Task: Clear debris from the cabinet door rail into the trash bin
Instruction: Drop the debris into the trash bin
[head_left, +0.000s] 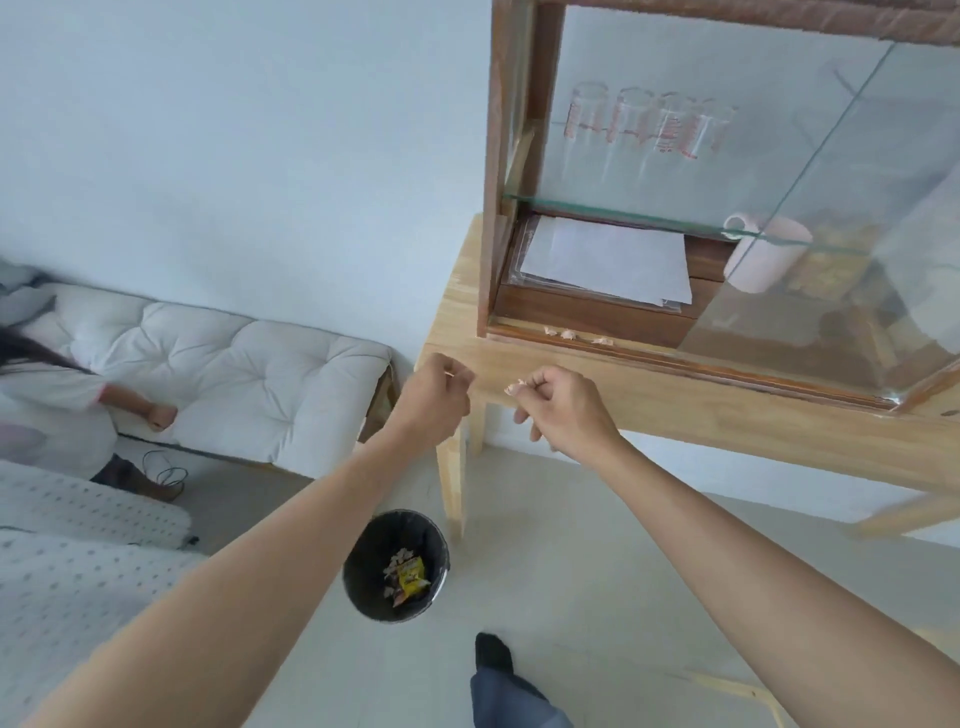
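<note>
A wooden cabinet with glass sliding doors stands on a light wood table. Its bottom door rail (519, 328) holds three pale scraps of debris (569, 334) near the left end. My right hand (558, 410) hovers in front of the table edge, below the rail, pinching a pale scrap (516, 386) in its fingertips. My left hand (436, 400) is beside it, fingers curled around a small pale bit. A black trash bin (396, 566) stands on the floor beneath both hands, with wrappers and scraps inside.
The table leg (451, 483) stands just right of the bin. A white cushioned bench (234, 374) with a seated person (57, 410) is at the left. A spotted white cover (78, 561) lies at the lower left. My foot (493, 654) is on the floor.
</note>
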